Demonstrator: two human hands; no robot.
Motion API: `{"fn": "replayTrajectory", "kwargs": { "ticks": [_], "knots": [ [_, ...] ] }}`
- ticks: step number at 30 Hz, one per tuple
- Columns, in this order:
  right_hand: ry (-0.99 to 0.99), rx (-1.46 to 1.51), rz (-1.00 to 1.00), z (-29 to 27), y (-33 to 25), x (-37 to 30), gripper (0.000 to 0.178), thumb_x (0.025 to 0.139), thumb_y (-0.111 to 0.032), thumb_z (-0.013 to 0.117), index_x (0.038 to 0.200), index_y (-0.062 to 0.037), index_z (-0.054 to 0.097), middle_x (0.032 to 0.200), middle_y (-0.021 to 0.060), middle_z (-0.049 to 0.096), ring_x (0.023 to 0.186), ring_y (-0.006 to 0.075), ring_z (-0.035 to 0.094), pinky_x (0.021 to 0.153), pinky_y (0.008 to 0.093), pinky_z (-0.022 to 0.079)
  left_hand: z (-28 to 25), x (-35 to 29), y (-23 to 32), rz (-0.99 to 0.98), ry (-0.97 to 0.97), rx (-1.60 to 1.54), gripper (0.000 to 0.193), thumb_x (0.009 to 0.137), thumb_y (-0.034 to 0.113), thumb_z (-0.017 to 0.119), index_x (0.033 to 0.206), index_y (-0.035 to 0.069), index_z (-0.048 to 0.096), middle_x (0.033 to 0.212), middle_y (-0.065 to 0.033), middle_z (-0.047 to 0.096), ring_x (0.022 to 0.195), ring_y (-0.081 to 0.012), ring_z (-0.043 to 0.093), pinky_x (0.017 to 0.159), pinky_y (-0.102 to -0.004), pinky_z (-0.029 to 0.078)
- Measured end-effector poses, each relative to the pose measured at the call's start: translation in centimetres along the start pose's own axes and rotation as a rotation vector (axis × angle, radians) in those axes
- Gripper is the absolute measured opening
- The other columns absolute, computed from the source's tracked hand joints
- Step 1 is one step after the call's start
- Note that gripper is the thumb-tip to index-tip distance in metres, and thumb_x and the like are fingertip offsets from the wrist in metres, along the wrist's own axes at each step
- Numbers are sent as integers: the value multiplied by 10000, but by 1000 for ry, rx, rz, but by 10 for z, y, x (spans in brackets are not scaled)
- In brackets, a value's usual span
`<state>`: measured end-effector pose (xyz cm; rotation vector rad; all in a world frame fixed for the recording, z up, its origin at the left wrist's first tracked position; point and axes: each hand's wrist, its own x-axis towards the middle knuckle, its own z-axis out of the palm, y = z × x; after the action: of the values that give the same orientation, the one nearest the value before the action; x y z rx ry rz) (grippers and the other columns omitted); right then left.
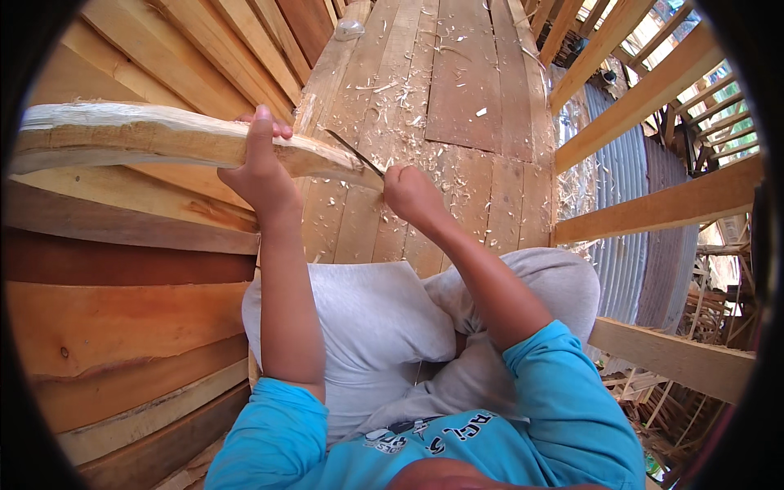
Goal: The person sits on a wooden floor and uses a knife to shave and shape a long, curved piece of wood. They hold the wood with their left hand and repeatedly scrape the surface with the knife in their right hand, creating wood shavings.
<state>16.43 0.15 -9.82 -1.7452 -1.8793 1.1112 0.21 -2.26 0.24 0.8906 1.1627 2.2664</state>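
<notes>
From where I stand, one person sits with legs folded in grey trousers (359,318) and a blue shirt (563,408) on a plank floor (465,98). The item in hand is a long, curved piece of wood (131,135), held out in front of the person, its thicker end reaching well off to the left and its narrower end lying near the right hand (411,193). Its upper face is pale and rough.

The left hand (265,163) is closed around the wood toward the narrower end, thumb upright along the near side, fingers on the far side. The right hand is closed in a fist on a dark, thin blade (353,151), which slants away across the narrower end; whether its edge bites into the wood, I cannot be certain.

Pale shavings (481,112) litter the floor. Stacked boards (122,327) stand at left; wooden rails (653,200) run at right, with corrugated sheets (618,220) beyond.
</notes>
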Motion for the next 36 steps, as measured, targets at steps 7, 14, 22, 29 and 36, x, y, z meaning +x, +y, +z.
{"fn": "replayTrajectory", "kwargs": {
  "ticks": [7, 14, 22, 29, 36],
  "knots": [
    [10, 35, -111, -32, -48, -11, 553, 957, -303, 298, 817, 88, 663, 843, 338, 640, 840, 488, 636, 831, 525, 485, -5, -3, 4, -15, -15, -47, 165, 859, 59, 657, 870, 40, 494, 696, -47, 488, 651, -180, 515, 656, -344, 454],
    [-30, -200, -195, -9, -3, 3, 507, 948, -262, 308, 832, 100, 643, 908, 337, 638, 870, 488, 624, 832, 541, 474, -3, -2, 0, -7, -44, -48, 167, 851, 60, 662, 873, 45, 497, 696, -50, 487, 646, -181, 512, 662, -354, 458],
    [-44, -13, -38, 7, 1, 10, 500, 947, -256, 304, 832, 102, 635, 929, 344, 630, 905, 498, 609, 848, 546, 464, 2, -3, -1, -13, -37, -44, 174, 847, 56, 657, 885, 55, 488, 699, -46, 483, 655, -173, 508, 670, -357, 460],
    [-57, -49, -129, -32, -47, -18, 536, 961, -274, 286, 806, 101, 636, 865, 334, 637, 851, 502, 618, 824, 531, 477, -10, -1, 1, -8, -56, -56, 177, 855, 74, 660, 888, 64, 486, 707, -38, 478, 654, -165, 496, 683, -358, 467],
    [-48, 73, -3, 5, -2, 7, 499, 956, -252, 294, 825, 84, 639, 865, 320, 645, 844, 492, 627, 797, 529, 489, 0, -2, -1, -13, -68, -23, 168, 866, 77, 644, 888, 71, 478, 711, -36, 473, 670, -169, 496, 695, -374, 470]
  ]
}}
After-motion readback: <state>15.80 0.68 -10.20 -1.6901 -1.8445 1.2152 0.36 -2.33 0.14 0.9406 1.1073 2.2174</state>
